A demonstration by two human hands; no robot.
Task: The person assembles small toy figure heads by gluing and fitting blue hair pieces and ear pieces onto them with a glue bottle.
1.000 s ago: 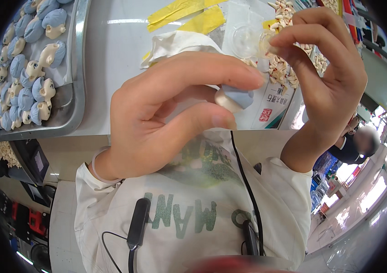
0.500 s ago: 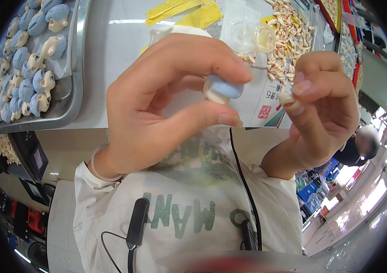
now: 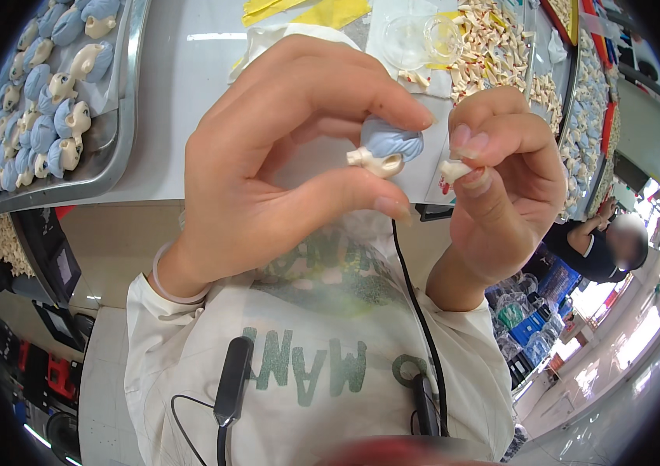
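Note:
Between the thumb and fingers of my left hand [image 3: 283,147] is a small doll head [image 3: 390,147] with moulded blue hair and a cream face and neck. Its neck end points left, toward the palm. To its right, my right hand [image 3: 505,179] pinches a tiny cream piece [image 3: 454,169] with a red tip, shaped like the small parts heaped on the table. A narrow gap separates this piece from the doll head. Both hands are raised above the near table edge.
A metal tray [image 3: 132,132] of blue-haired doll heads stands at the left. Clear round dishes [image 3: 442,39] sit beside a heap of small cream pieces [image 3: 489,54] at the back right. Yellow tape strips [image 3: 334,12] lie at the back. Another person [image 3: 606,245] is farther right.
My right hand has moved left, bringing the cream piece closer to the doll head. The doll head has turned in my left hand, so more hair and the neck show.

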